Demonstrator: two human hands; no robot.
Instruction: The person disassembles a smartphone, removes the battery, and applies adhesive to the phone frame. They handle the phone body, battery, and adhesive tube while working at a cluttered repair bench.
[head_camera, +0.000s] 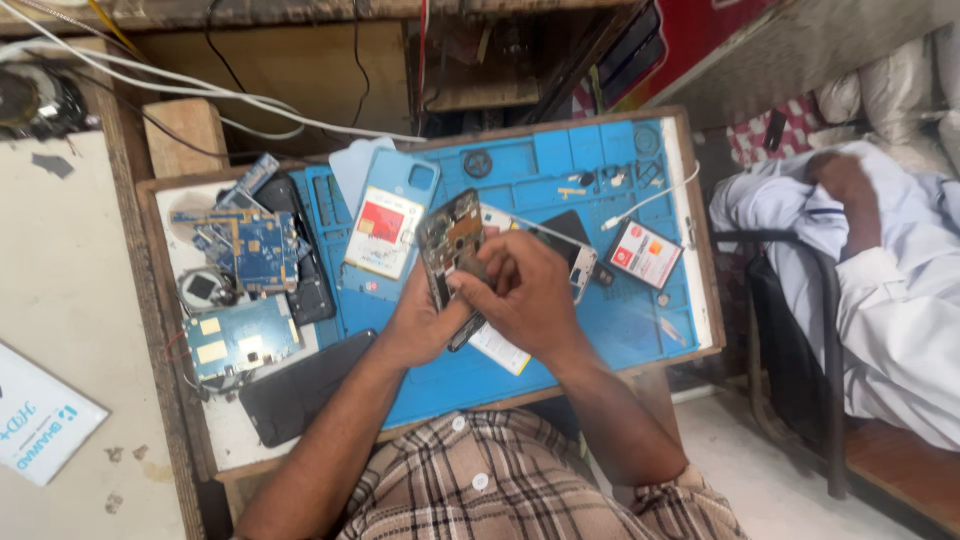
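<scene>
Opened phone (450, 250) held above the middle of the blue work mat (620, 320), which covers most of the tabletop (225, 440). The left hand (425, 320) cradles the phone from below, its fingers wrapped around the frame; the right hand (525, 295) has its fingers pinched together at the exposed interior, though whether they grip a small tool cannot be told. The step is judged best done with the frame held steady and the working fingers kept light on the small parts. Counted: one opened phone in hand; two blue circuit boards (262, 250) (240, 345) near the tabletop's left edge; two dark phones (300, 385) (300, 270) beside them; one pale blue back cover (392, 225); one white cable (650, 198) toward the far right corner.
</scene>
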